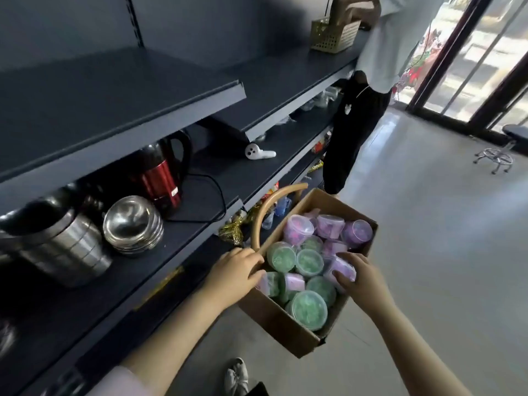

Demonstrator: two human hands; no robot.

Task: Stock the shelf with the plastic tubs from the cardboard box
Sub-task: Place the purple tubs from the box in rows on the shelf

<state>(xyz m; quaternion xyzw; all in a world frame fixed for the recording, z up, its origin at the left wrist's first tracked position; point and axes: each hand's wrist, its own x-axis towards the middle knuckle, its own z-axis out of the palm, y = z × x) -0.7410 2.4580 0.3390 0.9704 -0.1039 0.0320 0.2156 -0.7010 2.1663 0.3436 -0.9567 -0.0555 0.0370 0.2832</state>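
Note:
A cardboard box (288, 330) sits low beside the dark shelving, filled with several clear-lidded plastic tubs, green ones (309, 306) and purple ones (298, 229). My right hand (357, 277) grips a purple tub (341, 269) lying on its side near the box's right wall. My left hand (238, 271) reaches over the box's left edge, its fingers curled round another purple tub (264, 282); part of that tub is hidden by the fingers. The middle shelf (183, 238) runs to the left of the box.
On the middle shelf stand a steel pot (65, 247), stacked steel bowls (133, 224), a red kettle (160, 178) with its cord, and a white gadget (258, 152). A wicker basket handle (265, 212) arches behind the box. Another person (368, 90) stands further along by a woven basket (334, 34).

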